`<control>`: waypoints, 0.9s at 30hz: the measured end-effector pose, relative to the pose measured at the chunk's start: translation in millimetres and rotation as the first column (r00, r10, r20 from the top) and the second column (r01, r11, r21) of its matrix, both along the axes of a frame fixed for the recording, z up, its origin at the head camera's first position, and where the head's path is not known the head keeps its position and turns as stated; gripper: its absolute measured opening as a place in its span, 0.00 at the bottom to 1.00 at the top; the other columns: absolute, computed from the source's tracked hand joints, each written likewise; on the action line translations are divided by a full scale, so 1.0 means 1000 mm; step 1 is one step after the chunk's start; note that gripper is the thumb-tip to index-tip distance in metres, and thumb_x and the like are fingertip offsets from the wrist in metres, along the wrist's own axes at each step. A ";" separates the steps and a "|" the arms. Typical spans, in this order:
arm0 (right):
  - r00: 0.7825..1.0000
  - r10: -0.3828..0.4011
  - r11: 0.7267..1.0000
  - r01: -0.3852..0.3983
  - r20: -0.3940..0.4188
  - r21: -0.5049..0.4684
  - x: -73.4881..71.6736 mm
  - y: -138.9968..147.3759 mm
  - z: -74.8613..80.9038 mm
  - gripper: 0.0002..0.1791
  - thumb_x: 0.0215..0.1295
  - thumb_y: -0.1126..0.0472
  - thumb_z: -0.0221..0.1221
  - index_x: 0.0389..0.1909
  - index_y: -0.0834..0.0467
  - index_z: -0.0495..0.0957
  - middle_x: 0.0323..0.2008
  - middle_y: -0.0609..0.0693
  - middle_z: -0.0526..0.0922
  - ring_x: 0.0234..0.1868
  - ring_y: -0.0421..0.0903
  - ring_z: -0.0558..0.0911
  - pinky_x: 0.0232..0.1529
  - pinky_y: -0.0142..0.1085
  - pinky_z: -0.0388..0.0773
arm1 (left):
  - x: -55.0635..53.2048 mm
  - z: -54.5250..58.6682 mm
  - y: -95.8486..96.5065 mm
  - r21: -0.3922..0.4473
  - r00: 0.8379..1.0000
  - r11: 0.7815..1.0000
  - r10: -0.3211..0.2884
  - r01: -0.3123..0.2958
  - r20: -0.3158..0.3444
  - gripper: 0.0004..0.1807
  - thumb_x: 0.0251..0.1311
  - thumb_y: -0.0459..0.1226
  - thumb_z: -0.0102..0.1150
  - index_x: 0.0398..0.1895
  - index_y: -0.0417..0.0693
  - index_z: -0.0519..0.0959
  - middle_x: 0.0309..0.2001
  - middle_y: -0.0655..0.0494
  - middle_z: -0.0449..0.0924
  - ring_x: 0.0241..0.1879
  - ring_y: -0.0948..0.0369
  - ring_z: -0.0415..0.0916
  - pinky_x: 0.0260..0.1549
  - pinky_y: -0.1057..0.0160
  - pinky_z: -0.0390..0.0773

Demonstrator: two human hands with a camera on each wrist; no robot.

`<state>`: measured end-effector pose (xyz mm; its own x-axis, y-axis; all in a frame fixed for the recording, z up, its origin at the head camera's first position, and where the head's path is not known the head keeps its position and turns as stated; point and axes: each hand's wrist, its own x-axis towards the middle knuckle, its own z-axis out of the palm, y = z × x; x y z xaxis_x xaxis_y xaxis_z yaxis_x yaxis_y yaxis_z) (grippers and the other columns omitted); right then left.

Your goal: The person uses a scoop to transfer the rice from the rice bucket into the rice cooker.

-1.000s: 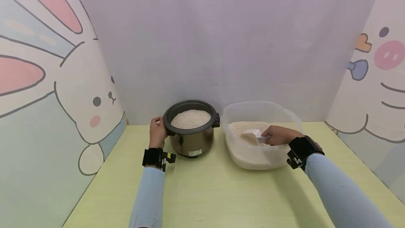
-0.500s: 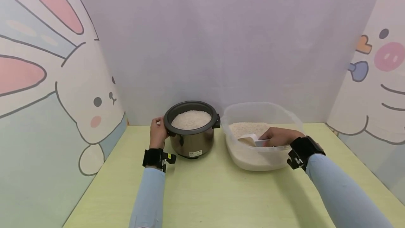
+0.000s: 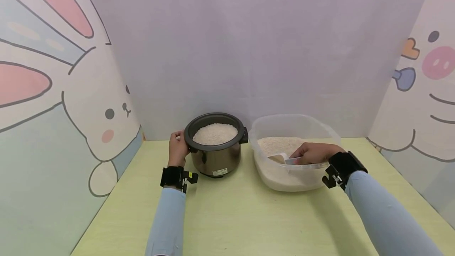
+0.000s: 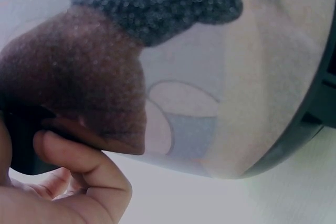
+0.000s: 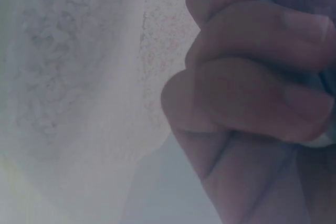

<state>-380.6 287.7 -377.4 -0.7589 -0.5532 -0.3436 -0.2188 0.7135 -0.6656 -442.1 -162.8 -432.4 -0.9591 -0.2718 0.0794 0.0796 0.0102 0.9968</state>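
My left hand (image 3: 177, 150) grips the black side handle (image 4: 26, 142) of a dark rice cooker (image 3: 215, 157), fingers curled round it in the left wrist view. White rice (image 3: 215, 134) fills the cooker's pot to a little below the rim. Inside a clear plastic bin (image 3: 284, 181) at the right, my right hand (image 3: 313, 153) holds a white scoop (image 3: 279, 157) by its handle. The scoop's bowl lies low against the rice (image 3: 279, 145) in the bin, tipped to the left. Curled fingers (image 5: 252, 87) wrap the handle in the right wrist view.
Both vessels stand side by side on a pale green table (image 3: 241, 216), close to a plain lilac backdrop (image 3: 227, 50). Cartoon-printed panels rise at the left and right. The bin's wall (image 3: 302, 121) stands above its rice.
My right hand has pushed the scoop lower and slightly left into the bin's rice, so less of its bowl shows. The left hand and the rice cooker stay in place.
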 end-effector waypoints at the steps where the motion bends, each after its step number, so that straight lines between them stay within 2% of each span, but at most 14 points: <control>1: 1.000 0.002 1.000 -0.002 0.007 -0.007 -0.001 0.000 0.000 0.17 0.76 0.61 0.57 0.60 0.63 0.82 0.60 0.57 0.82 0.49 0.43 0.78 0.49 0.36 0.75 | 0.000 0.000 0.000 0.002 1.000 1.000 0.000 0.000 0.000 0.24 0.80 0.50 0.45 0.65 0.40 0.66 0.41 0.48 0.68 0.27 0.65 0.74 0.24 0.70 0.78; 5: 0.999 0.009 0.999 -0.007 0.048 -0.038 -0.003 0.002 -0.001 0.18 0.76 0.61 0.57 0.60 0.63 0.81 0.59 0.57 0.82 0.44 0.44 0.77 0.47 0.35 0.73 | 0.000 -0.001 -0.001 0.003 1.000 1.000 0.002 -0.002 0.000 0.24 0.80 0.50 0.46 0.65 0.40 0.67 0.41 0.48 0.68 0.27 0.64 0.73 0.24 0.70 0.78; 11: 0.987 0.030 0.991 -0.008 0.156 -0.137 -0.005 0.007 0.001 0.18 0.77 0.62 0.55 0.61 0.66 0.80 0.56 0.58 0.84 0.48 0.46 0.83 0.50 0.34 0.78 | 0.001 0.000 0.000 0.003 1.000 1.000 -0.003 0.003 -0.004 0.25 0.80 0.50 0.45 0.65 0.40 0.66 0.41 0.48 0.68 0.26 0.64 0.74 0.24 0.69 0.78; 14: 0.978 0.023 0.982 0.016 0.205 -0.187 -0.005 0.009 0.003 0.19 0.77 0.62 0.55 0.61 0.67 0.79 0.51 0.59 0.86 0.40 0.42 0.83 0.41 0.32 0.79 | 0.001 0.002 0.001 0.004 1.000 1.000 -0.004 0.004 0.000 0.25 0.80 0.50 0.45 0.65 0.39 0.66 0.42 0.48 0.68 0.27 0.64 0.74 0.24 0.69 0.78; 17: 0.973 -0.025 0.976 0.073 0.229 -0.205 -0.003 0.009 0.007 0.19 0.76 0.62 0.56 0.60 0.69 0.79 0.42 0.55 0.87 0.26 0.37 0.77 0.29 0.29 0.73 | 0.002 0.003 0.001 0.001 1.000 1.000 -0.001 0.001 0.004 0.25 0.80 0.50 0.45 0.65 0.39 0.66 0.42 0.48 0.68 0.27 0.64 0.74 0.24 0.69 0.78; 21: 0.963 -0.053 0.960 0.122 0.263 -0.250 -0.002 0.010 0.010 0.19 0.77 0.62 0.55 0.58 0.73 0.78 0.31 0.48 0.83 0.17 0.34 0.66 0.22 0.27 0.66 | 0.002 0.002 0.000 0.002 1.000 1.000 0.005 -0.005 0.004 0.24 0.80 0.50 0.45 0.65 0.40 0.66 0.42 0.48 0.68 0.28 0.64 0.74 0.24 0.69 0.78; 24: 0.956 0.004 0.937 0.098 0.293 -0.335 -0.002 0.014 0.009 0.18 0.80 0.63 0.50 0.56 0.74 0.78 0.27 0.47 0.78 0.16 0.36 0.62 0.20 0.30 0.60 | 0.002 0.002 0.000 0.007 1.000 1.000 0.004 -0.004 0.006 0.24 0.80 0.50 0.45 0.65 0.40 0.66 0.42 0.48 0.68 0.28 0.64 0.74 0.24 0.69 0.78; 27: 0.945 0.065 0.907 0.078 0.321 -0.414 -0.002 0.017 0.009 0.16 0.82 0.64 0.46 0.52 0.69 0.79 0.26 0.48 0.75 0.16 0.38 0.57 0.21 0.35 0.54 | 0.002 0.002 0.000 0.010 1.000 1.000 -0.002 0.002 0.009 0.24 0.80 0.49 0.45 0.65 0.40 0.66 0.43 0.47 0.68 0.28 0.64 0.75 0.24 0.69 0.79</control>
<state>-382.3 304.6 -368.7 -0.6510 -0.6942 -0.3069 0.0609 0.3552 -0.9328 -439.7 -163.0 -430.1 -0.9603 -0.2706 0.0677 0.0703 0.0001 0.9975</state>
